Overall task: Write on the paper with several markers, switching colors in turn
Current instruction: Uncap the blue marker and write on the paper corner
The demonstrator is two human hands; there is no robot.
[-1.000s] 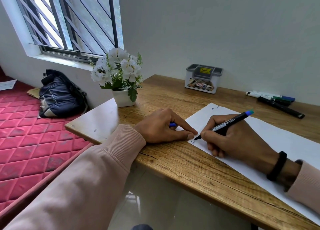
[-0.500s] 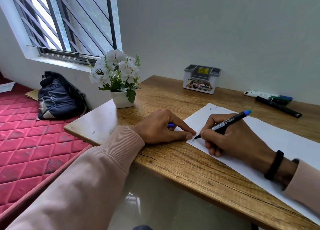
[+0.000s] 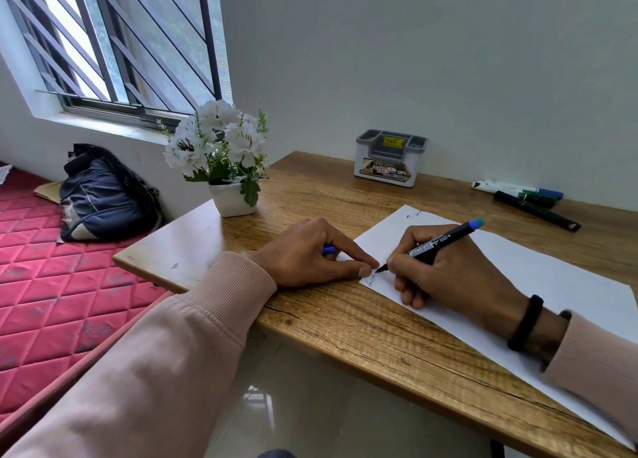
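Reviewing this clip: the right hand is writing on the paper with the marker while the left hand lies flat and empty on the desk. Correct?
Not quite. In the head view the left hand is curled around a blue cap, its fingertips on the paper. The right hand does write with the marker.

The left hand [image 3: 310,254] rests knuckles-up on the table [image 3: 379,337], fingers curled, forefinger and thumb stretched out flat. Just right of it, the right hand [image 3: 445,267] pinches a pen-like grip, wrist lying flat.
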